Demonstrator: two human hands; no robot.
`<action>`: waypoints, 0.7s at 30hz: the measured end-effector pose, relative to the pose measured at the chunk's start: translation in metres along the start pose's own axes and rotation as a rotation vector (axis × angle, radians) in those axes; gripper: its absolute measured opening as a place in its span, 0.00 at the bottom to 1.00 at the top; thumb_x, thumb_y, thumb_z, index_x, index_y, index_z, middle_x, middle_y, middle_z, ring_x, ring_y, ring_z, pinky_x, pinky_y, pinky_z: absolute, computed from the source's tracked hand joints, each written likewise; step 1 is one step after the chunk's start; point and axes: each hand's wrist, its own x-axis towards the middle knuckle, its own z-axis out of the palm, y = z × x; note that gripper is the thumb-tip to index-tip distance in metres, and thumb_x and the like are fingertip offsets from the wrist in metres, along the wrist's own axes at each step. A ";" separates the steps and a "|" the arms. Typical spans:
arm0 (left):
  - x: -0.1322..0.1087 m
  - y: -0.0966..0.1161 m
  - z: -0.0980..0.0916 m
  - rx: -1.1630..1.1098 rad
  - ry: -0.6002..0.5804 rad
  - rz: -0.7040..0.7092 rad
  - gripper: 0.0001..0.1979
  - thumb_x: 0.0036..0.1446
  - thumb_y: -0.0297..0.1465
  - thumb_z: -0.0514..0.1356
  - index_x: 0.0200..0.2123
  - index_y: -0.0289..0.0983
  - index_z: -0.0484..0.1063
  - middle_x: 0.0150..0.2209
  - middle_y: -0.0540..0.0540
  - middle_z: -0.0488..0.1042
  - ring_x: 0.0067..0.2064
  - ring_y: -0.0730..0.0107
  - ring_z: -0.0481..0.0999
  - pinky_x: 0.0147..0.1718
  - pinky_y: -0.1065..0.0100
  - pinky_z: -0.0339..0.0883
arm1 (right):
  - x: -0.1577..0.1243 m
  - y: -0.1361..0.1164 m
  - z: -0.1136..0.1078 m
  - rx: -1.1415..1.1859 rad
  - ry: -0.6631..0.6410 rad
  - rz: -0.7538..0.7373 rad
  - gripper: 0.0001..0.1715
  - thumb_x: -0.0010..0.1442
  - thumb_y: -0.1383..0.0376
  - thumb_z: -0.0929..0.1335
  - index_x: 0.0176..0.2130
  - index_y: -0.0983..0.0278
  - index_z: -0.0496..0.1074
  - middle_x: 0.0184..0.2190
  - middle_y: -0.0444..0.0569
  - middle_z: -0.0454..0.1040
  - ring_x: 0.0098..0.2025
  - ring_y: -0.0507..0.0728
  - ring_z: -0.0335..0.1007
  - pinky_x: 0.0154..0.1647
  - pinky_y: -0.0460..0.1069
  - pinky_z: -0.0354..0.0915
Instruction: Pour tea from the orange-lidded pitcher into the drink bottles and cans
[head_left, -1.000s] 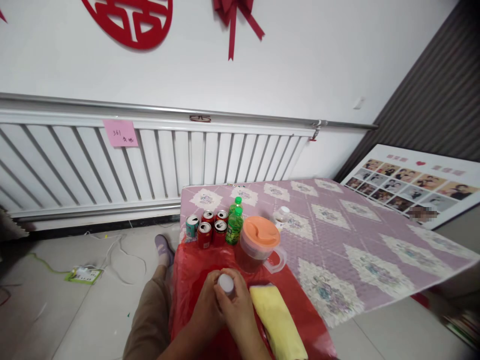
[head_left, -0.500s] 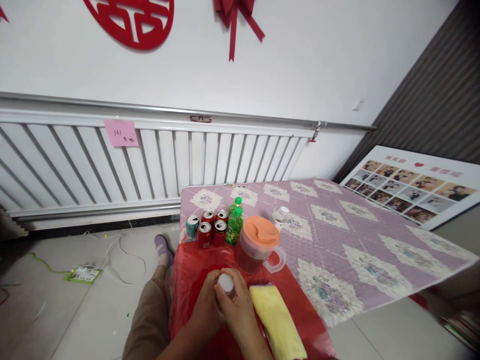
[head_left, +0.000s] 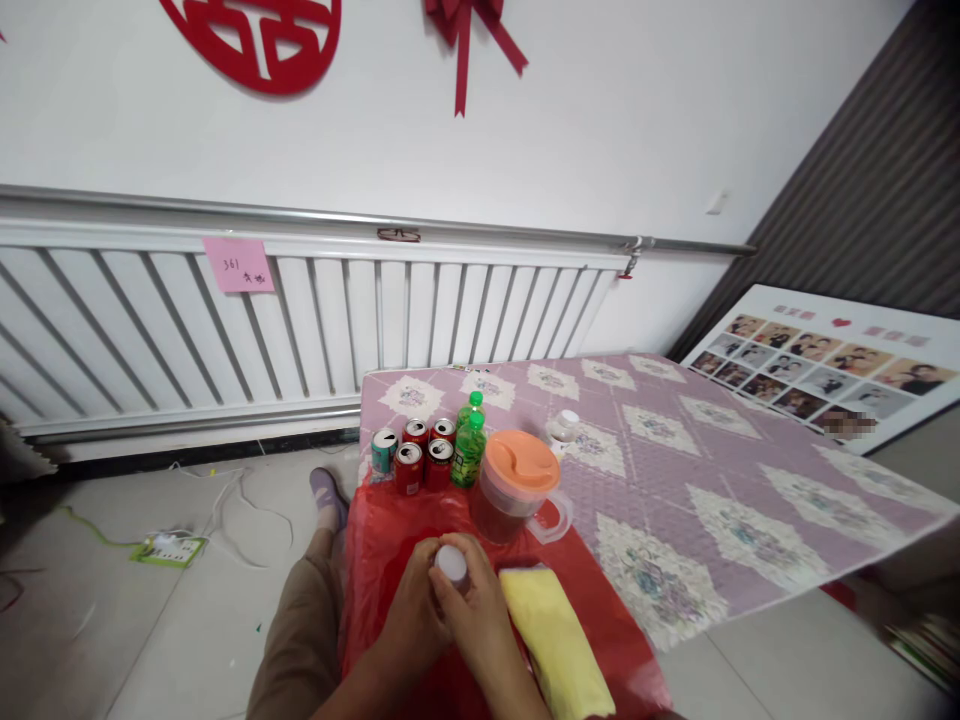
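Note:
Both of my hands are wrapped around a bottle with a white cap [head_left: 451, 565], over the red plastic sheet [head_left: 382, 530]. My left hand [head_left: 416, 597] closes on it from the left; my right hand [head_left: 480, 597] grips it from the right, thumb near the cap. Most of the bottle's body is hidden by my fingers. Just beyond stands a clear pitcher [head_left: 501, 512] with an orange lid and dark liquid inside. A folded yellow cloth [head_left: 555, 640] lies to the right of my right hand.
Several opened drink cans [head_left: 409, 468] and two green bottles [head_left: 469, 450] stand behind the red sheet. Another white-capped bottle [head_left: 562, 430] is behind the pitcher, on the purple flowered cover [head_left: 675, 480]. A white radiator [head_left: 315, 320] runs along the wall. Cables and a power strip [head_left: 169, 548] lie on the floor.
The camera view has shifted very slightly. My hands keep the same hold on the bottle, and the other things stay in place.

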 end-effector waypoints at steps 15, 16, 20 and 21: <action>0.002 0.001 0.000 -0.025 0.022 0.000 0.25 0.51 0.31 0.65 0.52 0.40 0.65 0.48 0.41 0.74 0.48 0.53 0.77 0.47 0.53 0.74 | -0.001 0.003 -0.004 0.031 -0.022 -0.001 0.19 0.53 0.68 0.70 0.47 0.59 0.75 0.47 0.51 0.77 0.50 0.60 0.73 0.54 0.55 0.68; 0.002 0.001 0.000 -0.025 0.021 -0.003 0.24 0.51 0.31 0.65 0.52 0.41 0.65 0.48 0.41 0.74 0.48 0.53 0.77 0.47 0.53 0.74 | 0.000 0.004 -0.004 0.038 -0.025 0.002 0.20 0.53 0.68 0.70 0.47 0.59 0.75 0.48 0.51 0.77 0.50 0.60 0.73 0.54 0.55 0.68; 0.002 0.003 0.001 -0.021 0.027 -0.001 0.25 0.51 0.31 0.64 0.52 0.37 0.64 0.48 0.39 0.73 0.48 0.55 0.76 0.48 0.54 0.74 | 0.000 0.004 -0.006 0.076 -0.066 0.022 0.22 0.54 0.68 0.70 0.49 0.59 0.75 0.50 0.51 0.77 0.53 0.60 0.73 0.57 0.56 0.67; 0.002 0.004 0.002 -0.022 0.030 0.001 0.25 0.51 0.31 0.64 0.52 0.36 0.64 0.48 0.39 0.73 0.48 0.55 0.76 0.48 0.54 0.74 | 0.000 0.004 -0.007 0.084 -0.080 0.029 0.22 0.54 0.68 0.70 0.50 0.59 0.74 0.50 0.51 0.76 0.53 0.60 0.72 0.58 0.56 0.66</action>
